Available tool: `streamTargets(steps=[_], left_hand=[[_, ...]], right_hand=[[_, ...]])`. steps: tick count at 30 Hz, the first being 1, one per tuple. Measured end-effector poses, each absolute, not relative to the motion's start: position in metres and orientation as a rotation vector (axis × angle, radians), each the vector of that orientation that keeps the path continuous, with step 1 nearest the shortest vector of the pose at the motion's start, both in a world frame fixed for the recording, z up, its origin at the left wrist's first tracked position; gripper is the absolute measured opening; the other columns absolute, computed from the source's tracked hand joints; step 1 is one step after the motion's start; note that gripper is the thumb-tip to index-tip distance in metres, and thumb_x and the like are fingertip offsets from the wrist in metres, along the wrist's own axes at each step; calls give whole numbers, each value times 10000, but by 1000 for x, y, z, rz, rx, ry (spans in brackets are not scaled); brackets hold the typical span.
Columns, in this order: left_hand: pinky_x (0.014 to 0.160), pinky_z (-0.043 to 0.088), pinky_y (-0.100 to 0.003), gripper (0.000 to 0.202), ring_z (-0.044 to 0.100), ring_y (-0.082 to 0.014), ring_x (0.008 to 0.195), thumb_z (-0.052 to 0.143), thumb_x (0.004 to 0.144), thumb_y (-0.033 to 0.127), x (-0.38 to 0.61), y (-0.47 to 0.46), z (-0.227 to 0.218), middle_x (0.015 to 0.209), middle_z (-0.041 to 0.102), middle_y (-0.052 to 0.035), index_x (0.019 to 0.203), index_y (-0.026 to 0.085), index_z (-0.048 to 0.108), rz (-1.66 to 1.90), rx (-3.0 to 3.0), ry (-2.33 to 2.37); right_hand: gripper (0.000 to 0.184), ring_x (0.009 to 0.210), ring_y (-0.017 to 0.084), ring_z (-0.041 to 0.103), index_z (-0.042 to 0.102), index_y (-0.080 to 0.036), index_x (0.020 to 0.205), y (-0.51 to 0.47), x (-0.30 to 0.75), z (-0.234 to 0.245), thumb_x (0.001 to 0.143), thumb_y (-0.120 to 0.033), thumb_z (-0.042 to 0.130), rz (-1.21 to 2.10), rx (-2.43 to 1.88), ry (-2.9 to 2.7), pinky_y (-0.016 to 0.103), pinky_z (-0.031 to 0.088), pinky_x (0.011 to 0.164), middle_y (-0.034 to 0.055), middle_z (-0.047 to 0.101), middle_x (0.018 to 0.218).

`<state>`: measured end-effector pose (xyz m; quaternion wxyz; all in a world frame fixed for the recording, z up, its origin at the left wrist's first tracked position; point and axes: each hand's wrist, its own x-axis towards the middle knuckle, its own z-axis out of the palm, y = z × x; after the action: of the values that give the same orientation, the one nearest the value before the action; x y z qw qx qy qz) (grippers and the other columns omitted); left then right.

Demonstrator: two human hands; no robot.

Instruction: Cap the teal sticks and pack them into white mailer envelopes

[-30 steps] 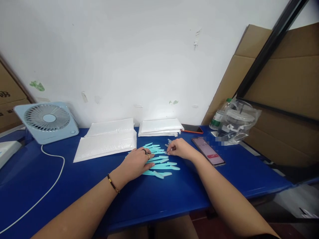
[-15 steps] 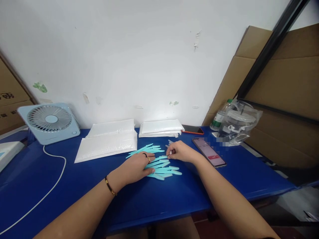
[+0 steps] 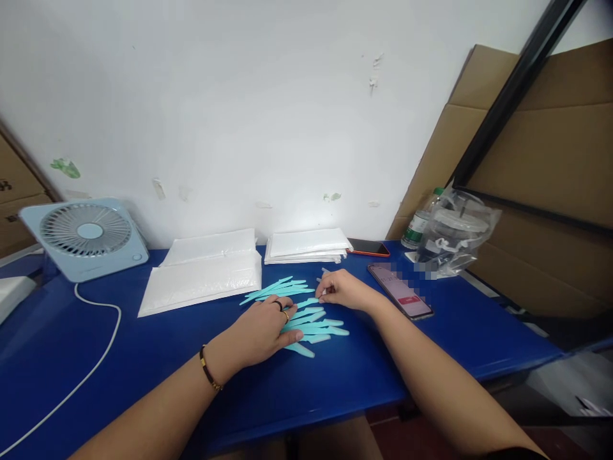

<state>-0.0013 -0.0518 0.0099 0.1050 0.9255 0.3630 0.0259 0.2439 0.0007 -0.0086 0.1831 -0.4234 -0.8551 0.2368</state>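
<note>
A fan-shaped spread of teal eyebrow razors point(image 3: 318, 327) with pale, clear-looking ends lies on the blue table. My left hand point(image 3: 261, 329) rests over their left ends, palm down, its thumb apart from the fingers, hiding part of the razors. Thumb and fingertips of my right hand point(image 3: 342, 291) are pinched at the right tip of one razor point(image 3: 307, 303). Behind my left hand is a second group of teal razors point(image 3: 280, 289). Small greyish translucent pieces point(image 3: 325, 272) show partly behind my right hand.
White padded mailers point(image 3: 201, 281) lie at the back left, with a stack of white mailers point(image 3: 306, 246) beside them. Two phones point(image 3: 400, 291) point(image 3: 368, 247), a bottle point(image 3: 416, 229) and a bagged cup point(image 3: 457, 230) are at right. A blue fan point(image 3: 89, 239) with a cable stands left.
My left thumb has spread slightly, and the nearest razor has shifted a little toward me. My right hand stays pinched at a razor tip. The view has shifted slightly.
</note>
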Motion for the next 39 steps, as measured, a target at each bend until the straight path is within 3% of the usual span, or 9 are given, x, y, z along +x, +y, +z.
streamTargets(steps=[4, 9, 13, 22, 29, 39], left_hand=[[925, 380, -351, 596, 449, -264, 1170, 317, 866, 601, -4, -49, 7, 1302, 499, -90, 1301, 222, 465, 117, 2736, 1124], [968, 349, -383, 704, 377, -287, 1244, 342, 821, 665, -4, -45, 1, 1358, 445, -113, 1325, 181, 428, 141, 2730, 1233], [962, 359, -382, 705, 384, -285, 1245, 339, 821, 667, -4, -44, 1, 1357, 450, -117, 1323, 180, 429, 139, 2740, 1225], [963, 364, -396, 682, 427, -276, 1212, 351, 821, 660, -2, -49, 0, 1319, 499, -104, 1313, 196, 444, 145, 2785, 1122], [968, 361, -400, 671, 420, -279, 1224, 363, 822, 652, -2, -48, 1, 1337, 485, -103, 1315, 204, 443, 142, 2772, 1118], [982, 356, -395, 690, 391, -283, 1246, 359, 818, 661, -1, -51, 10, 1367, 451, -98, 1347, 220, 405, 84, 2712, 1046]], right_hand=[[134, 664, 126, 599, 713, -180, 829, 2, 257, 0, 729, -177, 623, 581, -1279, -2320, 213, 436, 608, 23, 678, 774], [151, 652, 137, 605, 710, -171, 781, 7, 276, 6, 706, -122, 588, 402, -1467, -2218, 216, 426, 600, 27, 688, 737], [140, 669, 148, 616, 722, -182, 770, 9, 273, 0, 644, -148, 671, 434, -1462, -2338, 216, 425, 604, 18, 696, 732], [163, 624, 136, 619, 726, -171, 842, 13, 268, -7, 741, -210, 605, 817, -1399, -2260, 223, 448, 585, 18, 705, 707], [135, 646, 134, 605, 748, -185, 798, 14, 267, -8, 691, -229, 678, 688, -1381, -2267, 220, 432, 592, 23, 702, 717], [149, 647, 118, 582, 741, -204, 839, 10, 250, -14, 730, -277, 671, 657, -1221, -2392, 211, 412, 588, 14, 674, 741]])
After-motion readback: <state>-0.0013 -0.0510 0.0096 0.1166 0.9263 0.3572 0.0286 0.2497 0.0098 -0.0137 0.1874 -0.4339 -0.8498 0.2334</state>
